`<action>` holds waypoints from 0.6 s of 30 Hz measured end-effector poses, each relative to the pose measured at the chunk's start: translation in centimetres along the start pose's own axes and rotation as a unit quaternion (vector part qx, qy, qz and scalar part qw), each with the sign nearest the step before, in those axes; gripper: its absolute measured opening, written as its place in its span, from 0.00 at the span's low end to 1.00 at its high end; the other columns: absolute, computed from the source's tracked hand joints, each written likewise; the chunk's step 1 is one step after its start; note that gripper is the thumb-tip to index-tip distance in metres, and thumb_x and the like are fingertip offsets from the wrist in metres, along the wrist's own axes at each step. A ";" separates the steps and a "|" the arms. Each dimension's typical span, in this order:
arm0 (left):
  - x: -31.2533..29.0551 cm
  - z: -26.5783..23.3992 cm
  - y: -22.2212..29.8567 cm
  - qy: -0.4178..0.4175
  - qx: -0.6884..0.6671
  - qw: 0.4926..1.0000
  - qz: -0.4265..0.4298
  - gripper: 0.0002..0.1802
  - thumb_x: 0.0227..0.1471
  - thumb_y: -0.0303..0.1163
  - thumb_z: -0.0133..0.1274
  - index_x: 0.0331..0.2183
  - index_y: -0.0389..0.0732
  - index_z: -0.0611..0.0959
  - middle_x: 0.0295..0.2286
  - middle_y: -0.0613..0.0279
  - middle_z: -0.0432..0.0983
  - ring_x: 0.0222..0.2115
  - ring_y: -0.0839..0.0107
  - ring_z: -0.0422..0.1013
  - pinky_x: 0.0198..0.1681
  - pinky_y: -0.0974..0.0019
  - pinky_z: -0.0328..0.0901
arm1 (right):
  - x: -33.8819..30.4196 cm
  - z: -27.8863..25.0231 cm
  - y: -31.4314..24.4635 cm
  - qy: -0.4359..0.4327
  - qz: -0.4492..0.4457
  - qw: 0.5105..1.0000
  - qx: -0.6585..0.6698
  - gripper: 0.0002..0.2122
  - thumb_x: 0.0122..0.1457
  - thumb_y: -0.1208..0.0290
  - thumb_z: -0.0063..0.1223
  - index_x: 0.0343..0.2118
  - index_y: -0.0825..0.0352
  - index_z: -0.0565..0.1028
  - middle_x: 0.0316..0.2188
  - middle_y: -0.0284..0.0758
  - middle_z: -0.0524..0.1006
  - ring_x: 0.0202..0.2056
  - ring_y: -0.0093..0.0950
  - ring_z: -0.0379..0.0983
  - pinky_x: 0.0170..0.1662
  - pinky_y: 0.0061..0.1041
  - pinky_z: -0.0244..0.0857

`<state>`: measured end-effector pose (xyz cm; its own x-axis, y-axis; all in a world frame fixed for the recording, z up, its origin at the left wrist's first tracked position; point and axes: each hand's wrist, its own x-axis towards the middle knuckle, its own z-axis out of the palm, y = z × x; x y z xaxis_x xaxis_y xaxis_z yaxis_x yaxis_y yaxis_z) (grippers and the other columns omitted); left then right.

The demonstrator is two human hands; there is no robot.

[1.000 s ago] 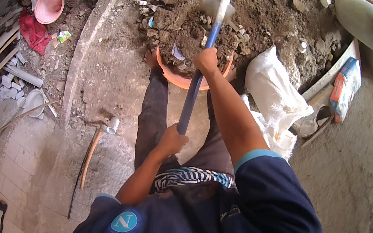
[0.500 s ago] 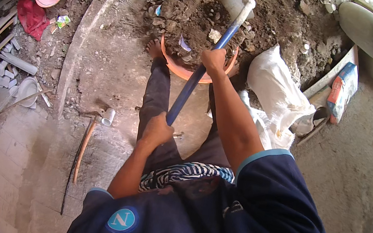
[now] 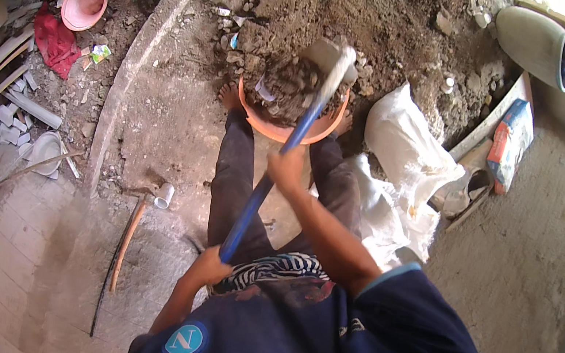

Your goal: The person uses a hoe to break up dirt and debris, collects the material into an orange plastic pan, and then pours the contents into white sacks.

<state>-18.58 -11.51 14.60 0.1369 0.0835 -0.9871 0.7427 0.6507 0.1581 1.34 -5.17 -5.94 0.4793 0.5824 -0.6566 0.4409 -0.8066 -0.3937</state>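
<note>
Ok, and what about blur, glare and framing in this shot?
Head view: motion blur softens the grey metal hoe head and brown soil within the orange curved rim; the white crumpled sack looks sharper. Also head view: overbright sliver upper right, black fisheye border at both sides.

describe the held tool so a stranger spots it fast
Find the soil heap up top, then the curved orange rim below. Slanting across it, gripped by right hand and left hand, is the hoe, blue-handled, unlike the brown-handled tool on the left.

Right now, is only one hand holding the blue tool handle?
No, the left hand grips the blue handle near its lower end, and the right hand grips it farther up.
</note>
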 end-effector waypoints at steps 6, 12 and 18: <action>-2.4 3.2 -2.1 0.095 0.029 0.995 -0.014 0.15 0.39 0.33 0.57 0.31 0.33 0.78 0.26 0.40 0.77 0.32 0.43 0.75 0.36 0.50 0.68 | -2.2 -2.1 -0.9 -0.045 -0.014 0.996 0.082 0.18 0.44 0.79 0.55 0.37 0.72 0.59 0.25 0.41 0.69 0.18 0.33 0.71 0.21 0.33 0.69; 7.4 7.2 7.4 0.277 0.017 0.960 -0.034 0.13 0.44 0.30 0.56 0.33 0.36 0.73 0.27 0.41 0.76 0.31 0.41 0.74 0.36 0.45 0.67 | 11.5 -3.4 -8.1 -0.234 0.053 0.921 0.307 0.12 0.43 0.80 0.50 0.32 0.68 0.64 0.19 0.34 0.67 0.18 0.29 0.67 0.18 0.31 0.63; 19.1 11.4 15.2 0.311 -0.162 0.936 0.040 0.18 0.45 0.28 0.54 0.39 0.33 0.69 0.30 0.37 0.76 0.34 0.38 0.73 0.37 0.44 0.67 | 21.1 2.0 -10.6 -0.238 -0.024 0.971 0.029 0.11 0.48 0.75 0.51 0.34 0.75 0.69 0.24 0.43 0.75 0.20 0.35 0.75 0.20 0.35 0.68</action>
<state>2.80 -8.56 -1.51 -0.2990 0.4997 -0.8129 0.4955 0.8094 0.3152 5.25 15.49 -16.86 0.0487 0.5192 -0.8532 0.4038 -0.7916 -0.4587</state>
